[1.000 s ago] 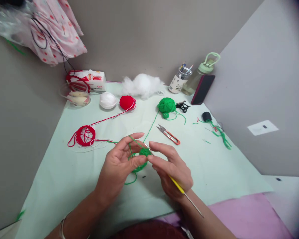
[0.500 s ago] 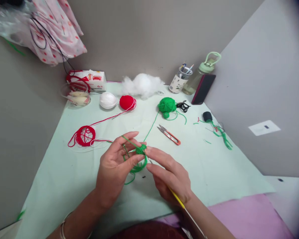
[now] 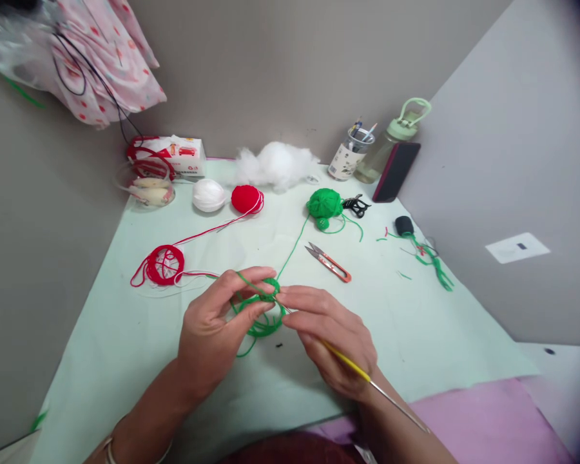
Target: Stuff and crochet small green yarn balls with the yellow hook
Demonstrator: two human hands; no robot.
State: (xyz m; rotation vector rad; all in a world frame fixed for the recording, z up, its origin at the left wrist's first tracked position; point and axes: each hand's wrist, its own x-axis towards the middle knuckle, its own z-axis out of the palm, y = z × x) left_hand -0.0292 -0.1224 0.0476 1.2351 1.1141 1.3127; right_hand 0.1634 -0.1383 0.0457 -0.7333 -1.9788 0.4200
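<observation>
Between its thumb and fingers, my left hand (image 3: 217, 322) pinches a small green crochet piece (image 3: 270, 288), with green yarn running over the index finger. My right hand (image 3: 336, 338) grips a crochet hook (image 3: 348, 363) with a yellow handle. The hook's metal tip meets the crochet piece, though my fingertips partly cover where it enters. Below the piece lies a loose coil of green yarn (image 3: 265, 327) on the cloth. A strand leads from my hands back to the green yarn ball (image 3: 324, 203).
Orange thread snips (image 3: 329, 263) lie just beyond my right hand. A red yarn coil (image 3: 165, 265) sits at left, with red (image 3: 246, 199) and white yarn balls (image 3: 209, 195) behind it. White stuffing (image 3: 280, 164), a pen cup (image 3: 350, 156), a bottle (image 3: 386, 145) and a phone (image 3: 396, 173) line the back.
My left hand has shifted slightly left and tilted the crochet piece, showing more of its rounded edge. My right hand has turned, so the hook's yellow handle and rear shaft show more.
</observation>
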